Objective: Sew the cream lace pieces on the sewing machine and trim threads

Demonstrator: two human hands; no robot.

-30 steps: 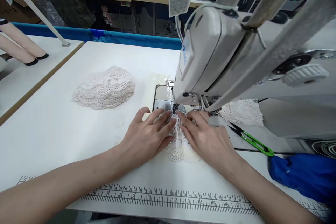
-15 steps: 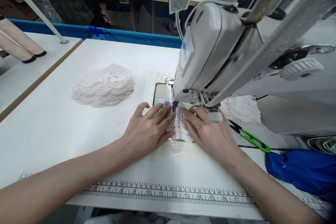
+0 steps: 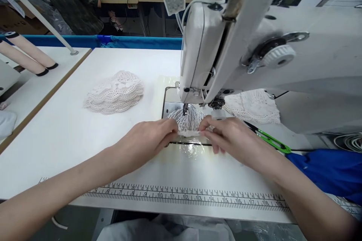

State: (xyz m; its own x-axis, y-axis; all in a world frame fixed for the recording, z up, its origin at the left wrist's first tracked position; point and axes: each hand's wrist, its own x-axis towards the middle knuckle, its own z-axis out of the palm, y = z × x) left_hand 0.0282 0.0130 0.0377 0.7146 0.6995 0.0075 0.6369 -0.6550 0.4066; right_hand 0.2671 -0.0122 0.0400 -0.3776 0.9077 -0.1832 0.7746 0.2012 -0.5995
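Room between lace stack (image 3: 114,93) and left hand (image 3: 149,135); rightward barrier: sewing machine (image 3: 195,52).

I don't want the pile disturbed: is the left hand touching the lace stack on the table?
Apart. The head view shows white tabletop between the left hand and the lace stack.

Lace piece (image 3: 191,123): off-white, thin, openwork, gathered into fine folds. Folds fan out around presser foot (image 3: 185,109), far outline rounded. Lies over metal plate (image 3: 171,108) set in bench (image 3: 124,131); whether foot presses down on it, cannot tell. Near edge bunched into narrow, paler band, running roughly straight crosswise between left hand (image 3: 151,137) and right hand (image 3: 230,133). Band's left end pinched at left fingertips, right end between right thumb and forefinger. Both ends partly hidden by fingers.
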